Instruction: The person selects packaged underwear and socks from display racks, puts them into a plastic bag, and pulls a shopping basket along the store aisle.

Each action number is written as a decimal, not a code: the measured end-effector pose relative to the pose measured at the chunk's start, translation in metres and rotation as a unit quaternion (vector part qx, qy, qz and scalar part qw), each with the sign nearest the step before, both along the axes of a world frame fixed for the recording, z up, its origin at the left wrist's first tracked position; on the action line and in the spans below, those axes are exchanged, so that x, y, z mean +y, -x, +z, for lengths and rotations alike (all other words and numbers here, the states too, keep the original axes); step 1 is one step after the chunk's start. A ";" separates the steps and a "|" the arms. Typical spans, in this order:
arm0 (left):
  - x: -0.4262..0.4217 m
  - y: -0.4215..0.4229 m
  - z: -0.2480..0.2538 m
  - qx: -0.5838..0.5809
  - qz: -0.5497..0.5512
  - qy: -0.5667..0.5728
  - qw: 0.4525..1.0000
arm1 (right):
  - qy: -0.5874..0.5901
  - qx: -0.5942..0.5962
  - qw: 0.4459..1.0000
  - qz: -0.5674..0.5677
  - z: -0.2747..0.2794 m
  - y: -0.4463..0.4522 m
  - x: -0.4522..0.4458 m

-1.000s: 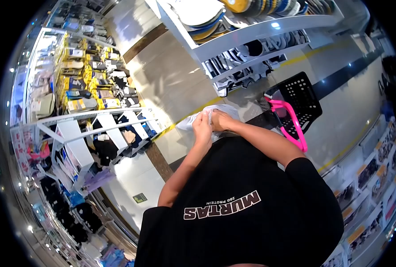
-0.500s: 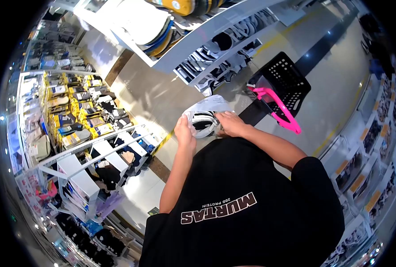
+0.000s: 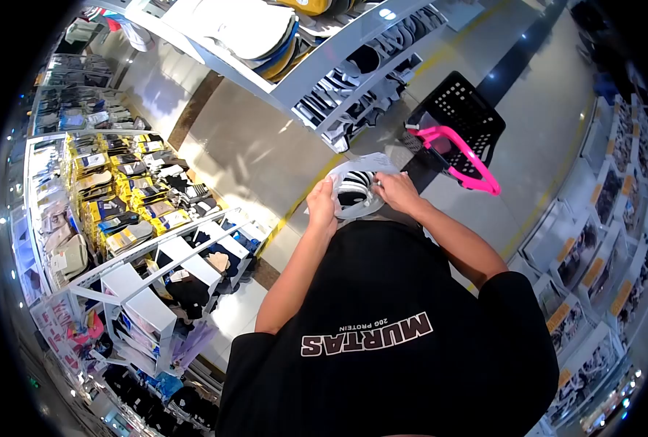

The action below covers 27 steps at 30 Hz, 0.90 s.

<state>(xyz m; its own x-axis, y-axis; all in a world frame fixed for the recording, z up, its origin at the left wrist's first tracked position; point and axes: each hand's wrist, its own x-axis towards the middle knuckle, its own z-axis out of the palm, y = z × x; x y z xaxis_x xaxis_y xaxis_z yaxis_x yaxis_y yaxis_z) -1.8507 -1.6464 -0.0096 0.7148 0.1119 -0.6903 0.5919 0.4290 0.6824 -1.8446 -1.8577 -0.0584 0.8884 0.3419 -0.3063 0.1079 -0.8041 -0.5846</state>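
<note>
In front of my black shirt is a whitish plastic bag (image 3: 373,162), its mouth facing up toward me. Black-and-white striped items (image 3: 354,188) show inside; their exact kind I cannot make out. My left hand (image 3: 322,201) grips the bag's left edge, fingers closed with the thumb on top. At the right side of the mouth, my right hand (image 3: 398,192) has its fingers bent and pinched together at the rim. Whether those fingertips hold the plastic or one of the striped items is hidden.
A black shopping basket (image 3: 461,109) with a pink handle (image 3: 477,164) stands on the floor ahead right. Sock displays (image 3: 127,186) line the left side. A white shelf unit (image 3: 316,65) is ahead, and shelves with orange labels (image 3: 593,269) run along the right.
My right hand has drawn back toward the bag's right rim, its fingers now more bent. The bag's mouth shows more of the striped contents. The view has shifted slightly.
</note>
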 end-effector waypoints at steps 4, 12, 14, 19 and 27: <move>0.011 0.006 -0.003 0.022 -0.021 0.029 0.999 | -0.068 0.014 0.997 -0.030 0.010 0.017 0.007; -0.013 -0.010 0.042 0.016 -0.054 0.158 0.986 | -0.128 -0.080 0.988 -0.026 0.045 0.065 -0.015; -0.027 -0.017 0.072 -0.004 -0.072 0.187 0.980 | -0.108 -0.151 0.982 -0.040 0.055 0.066 -0.025; -0.062 -0.038 0.164 -0.095 -0.141 0.266 0.949 | -0.105 -0.287 0.928 -0.212 0.139 0.050 -0.053; -0.172 -0.113 0.266 -0.299 -0.263 0.198 0.896 | -0.089 -0.428 0.836 -0.331 0.236 0.019 -0.137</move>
<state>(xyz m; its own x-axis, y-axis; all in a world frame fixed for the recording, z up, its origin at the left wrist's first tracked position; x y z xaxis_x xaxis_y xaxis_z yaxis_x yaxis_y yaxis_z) -1.7374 -1.8181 0.2560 0.8515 -0.5184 -0.0784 0.3636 0.4763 0.8006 -1.8634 -1.9949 0.1777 0.7682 -0.3396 0.5428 0.1139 -0.7617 -0.6378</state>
